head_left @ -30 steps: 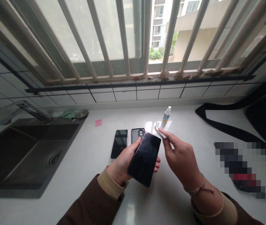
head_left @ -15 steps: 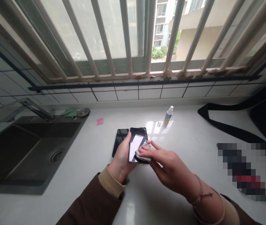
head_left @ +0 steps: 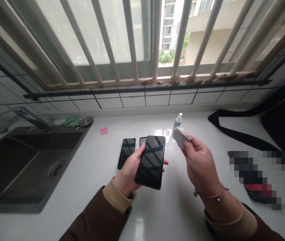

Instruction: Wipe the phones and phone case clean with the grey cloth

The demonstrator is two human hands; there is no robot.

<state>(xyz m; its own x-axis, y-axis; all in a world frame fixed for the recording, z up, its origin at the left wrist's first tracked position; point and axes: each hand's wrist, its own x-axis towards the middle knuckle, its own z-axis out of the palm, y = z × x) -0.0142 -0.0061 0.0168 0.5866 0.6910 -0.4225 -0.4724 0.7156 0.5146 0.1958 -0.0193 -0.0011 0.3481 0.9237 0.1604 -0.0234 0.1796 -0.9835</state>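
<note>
Left hand (head_left: 129,169) gripping phone (head_left: 151,162) — right hand (head_left: 199,159) pinching folded cloth (head_left: 182,137), apart.

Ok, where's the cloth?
Head view, right of centre: the cloth is in the right hand, right of the held phone, partly in front of the bottle.

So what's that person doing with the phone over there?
The person's left hand holds a phone with its dark screen facing up, above the white counter. The right hand pinches a folded cloth, apart from the phone. Another phone lies on the counter, and a little bottle stands upright behind the cloth.
</note>
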